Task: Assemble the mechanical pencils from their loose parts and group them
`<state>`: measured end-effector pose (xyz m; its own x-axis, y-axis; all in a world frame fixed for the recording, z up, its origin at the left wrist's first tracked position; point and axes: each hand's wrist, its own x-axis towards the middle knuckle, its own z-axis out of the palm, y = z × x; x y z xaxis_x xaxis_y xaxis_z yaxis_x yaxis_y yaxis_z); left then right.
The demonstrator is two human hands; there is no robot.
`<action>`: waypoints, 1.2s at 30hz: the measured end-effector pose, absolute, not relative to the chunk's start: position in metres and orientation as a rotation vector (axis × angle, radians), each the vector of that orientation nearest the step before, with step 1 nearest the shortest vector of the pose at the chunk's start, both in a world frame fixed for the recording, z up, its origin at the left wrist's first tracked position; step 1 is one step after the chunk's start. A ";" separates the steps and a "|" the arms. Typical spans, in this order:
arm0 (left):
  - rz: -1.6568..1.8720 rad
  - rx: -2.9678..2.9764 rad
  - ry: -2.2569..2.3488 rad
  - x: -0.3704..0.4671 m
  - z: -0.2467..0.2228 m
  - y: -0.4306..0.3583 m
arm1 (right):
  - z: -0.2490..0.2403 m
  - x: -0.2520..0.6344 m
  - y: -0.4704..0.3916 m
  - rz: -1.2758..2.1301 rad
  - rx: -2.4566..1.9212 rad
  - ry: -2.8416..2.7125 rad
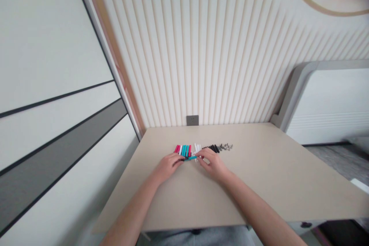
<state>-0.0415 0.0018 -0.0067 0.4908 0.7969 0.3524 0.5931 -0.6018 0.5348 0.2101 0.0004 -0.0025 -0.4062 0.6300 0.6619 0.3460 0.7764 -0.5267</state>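
Note:
My left hand [170, 164] pinches a small black piece at the left end of a teal tube [191, 158]. The fingers of my right hand [211, 161] close on the tube's other end. Just beyond my hands lies a row of pink, white and teal tubes [184, 150]. Thin white sticks [197, 147] lie to their right, partly covered by my right hand. Further right are several black tubes [215, 148] and a scatter of small grey metal clips [226, 147], too small to tell exactly.
All of this rests on a beige table [178, 200] against a ribbed wall with a dark socket [192, 120]. White and grey cabinet panels [57, 130] rise at the left. A pale headboard [331, 100] stands at the right, beyond the table.

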 end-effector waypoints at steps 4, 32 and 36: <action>0.928 2.012 1.187 -0.037 -0.006 0.000 | -0.003 0.212 -0.001 0.363 -0.771 -2.014; 0.831 2.458 1.333 -0.044 -0.002 -0.001 | -0.004 0.216 0.002 0.131 -1.754 -2.153; 0.816 2.453 1.346 -0.044 -0.002 -0.001 | -0.007 0.210 0.000 0.065 -1.792 -2.157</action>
